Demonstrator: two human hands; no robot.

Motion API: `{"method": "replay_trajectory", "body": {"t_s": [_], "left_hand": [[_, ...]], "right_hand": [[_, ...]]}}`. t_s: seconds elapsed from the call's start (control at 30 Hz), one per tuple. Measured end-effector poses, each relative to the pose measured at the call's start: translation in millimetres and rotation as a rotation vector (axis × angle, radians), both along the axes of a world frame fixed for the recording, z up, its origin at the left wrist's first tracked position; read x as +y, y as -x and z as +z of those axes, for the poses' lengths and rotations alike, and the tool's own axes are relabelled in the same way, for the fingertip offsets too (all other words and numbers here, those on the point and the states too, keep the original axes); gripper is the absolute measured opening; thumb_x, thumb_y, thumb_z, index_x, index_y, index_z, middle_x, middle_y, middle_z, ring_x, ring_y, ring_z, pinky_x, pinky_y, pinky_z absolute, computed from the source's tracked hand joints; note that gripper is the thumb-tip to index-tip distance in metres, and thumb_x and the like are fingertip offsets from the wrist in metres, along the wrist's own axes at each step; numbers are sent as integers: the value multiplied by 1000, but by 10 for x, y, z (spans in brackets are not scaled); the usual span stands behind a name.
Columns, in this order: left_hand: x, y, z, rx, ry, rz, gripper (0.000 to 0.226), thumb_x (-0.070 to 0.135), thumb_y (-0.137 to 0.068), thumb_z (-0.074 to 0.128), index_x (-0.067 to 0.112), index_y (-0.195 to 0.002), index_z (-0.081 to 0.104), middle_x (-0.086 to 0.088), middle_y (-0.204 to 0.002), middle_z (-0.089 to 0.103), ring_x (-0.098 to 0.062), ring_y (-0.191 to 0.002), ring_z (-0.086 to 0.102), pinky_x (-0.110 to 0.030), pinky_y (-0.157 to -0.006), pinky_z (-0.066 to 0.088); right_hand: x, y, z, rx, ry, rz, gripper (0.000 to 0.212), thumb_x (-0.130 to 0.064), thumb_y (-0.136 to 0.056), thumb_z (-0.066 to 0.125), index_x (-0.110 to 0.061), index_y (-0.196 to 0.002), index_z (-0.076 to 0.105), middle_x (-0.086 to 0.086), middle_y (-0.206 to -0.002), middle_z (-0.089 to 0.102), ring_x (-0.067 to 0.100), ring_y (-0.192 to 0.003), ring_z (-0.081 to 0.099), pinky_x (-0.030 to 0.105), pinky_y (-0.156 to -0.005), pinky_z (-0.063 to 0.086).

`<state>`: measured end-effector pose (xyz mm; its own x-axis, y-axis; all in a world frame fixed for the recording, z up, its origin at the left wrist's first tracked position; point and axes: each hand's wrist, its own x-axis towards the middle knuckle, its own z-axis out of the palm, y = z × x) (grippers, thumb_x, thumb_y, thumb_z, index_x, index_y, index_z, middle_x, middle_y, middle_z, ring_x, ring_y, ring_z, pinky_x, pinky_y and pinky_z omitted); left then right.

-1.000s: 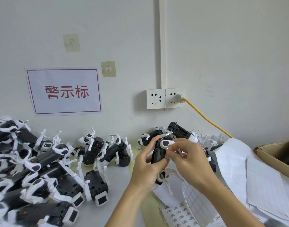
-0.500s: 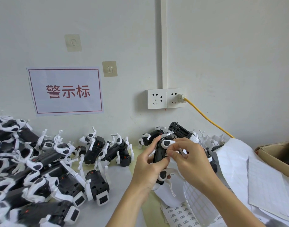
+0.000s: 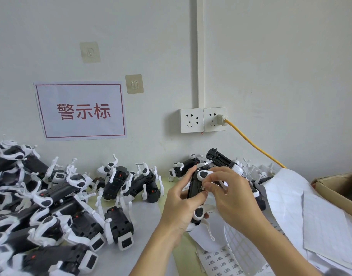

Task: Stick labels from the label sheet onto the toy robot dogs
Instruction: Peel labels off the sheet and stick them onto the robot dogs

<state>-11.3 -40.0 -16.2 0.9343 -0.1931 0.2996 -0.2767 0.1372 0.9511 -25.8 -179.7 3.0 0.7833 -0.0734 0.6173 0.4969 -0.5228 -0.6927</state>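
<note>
My left hand [image 3: 180, 204] grips a black-and-white toy robot dog [image 3: 195, 189] held upright above the table, its belly turned toward me. My right hand [image 3: 230, 193] pinches a small white label [image 3: 202, 187] with thumb and forefinger and presses it against the dog's black body. The label sheet [image 3: 219, 259], printed with rows of small labels, lies on the table below my forearms.
A large heap of toy robot dogs [image 3: 41, 206] covers the left side, with more dogs [image 3: 221, 160] against the wall. Peeled backing sheets [image 3: 302, 212] pile up on the right beside a cardboard box [image 3: 338, 188]. A yellow cable [image 3: 254, 145] runs from the wall socket [image 3: 203, 120].
My right thumb and forefinger have shifted slightly down the dog's body, and the small label now shows against the black plastic. The left hand keeps the same hold.
</note>
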Motion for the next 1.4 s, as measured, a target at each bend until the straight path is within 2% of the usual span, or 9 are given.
{"method": "replay_trajectory", "body": {"t_s": [0.2,0.4,0.53,0.67,0.83,1.03,1.13,1.27,1.4], "left_hand": [[6,-4,-5,2,9,7,60,15,-83,74,61,-121,61,-2,-93,76,-6,-78,65,-11,-67,50],[10,0,5,2,6,8,58,12,-87,73,55,-124,61,0,-91,77,-4,-76,68,-10,-62,49],[12,6,8,12,7,6,57,15,-87,75,56,-124,61,-1,-90,77,-3,-75,68,-10,-62,50],[10,7,6,10,-10,-4,57,14,-88,73,60,-120,62,-2,-89,75,-7,-76,66,-14,-65,52],[-1,28,25,34,25,-24,53,14,-89,72,56,-121,64,-13,-98,76,-13,-72,72,-21,-56,55],[-1,42,48,21,-4,-23,53,15,-92,68,65,-108,64,-12,-99,76,-13,-78,74,-17,-56,54],[-6,41,48,10,-18,-30,53,13,-92,65,63,-108,64,-9,-93,76,-14,-79,74,-20,-56,55],[-13,34,46,-1,-12,-34,51,14,-92,65,62,-108,65,-6,-89,77,-14,-77,75,-20,-56,55],[-10,35,41,8,1,-50,53,11,-92,65,62,-107,66,-5,-90,78,-14,-80,75,-17,-55,54]], "right_hand": [[-10,12,5,3,15,2,21,-3,-92,66,-18,-79,74,-19,-102,63,-14,-101,53,5,-74,42],[-17,34,27,51,42,31,25,-5,-94,65,-24,-79,72,-17,-113,61,-1,-111,55,6,-74,42],[-21,44,38,63,31,47,26,-5,-93,65,-24,-77,71,-19,-114,60,-7,-112,51,3,-73,40],[-24,24,21,36,25,30,23,-6,-93,66,-23,-78,73,-24,-108,59,-12,-109,51,1,-73,39],[-31,-23,-11,6,33,9,19,-4,-92,66,-17,-82,75,-20,-106,61,-18,-106,47,2,-74,39],[-26,-60,-50,-5,12,-4,19,-3,-90,68,-17,-81,76,-17,-104,64,-10,-101,55,5,-72,42],[-17,-67,-71,-28,14,-28,20,-6,-89,71,-23,-80,76,-21,-104,63,-6,-100,57,8,-69,43],[-1,-65,-98,-68,38,-68,19,-11,-87,74,-28,-81,76,-31,-106,60,-4,-103,59,17,-73,48],[4,-55,-101,-103,42,-120,20,-13,-84,78,-32,-79,77,-36,-105,58,-12,-105,54,13,-69,43]]}}
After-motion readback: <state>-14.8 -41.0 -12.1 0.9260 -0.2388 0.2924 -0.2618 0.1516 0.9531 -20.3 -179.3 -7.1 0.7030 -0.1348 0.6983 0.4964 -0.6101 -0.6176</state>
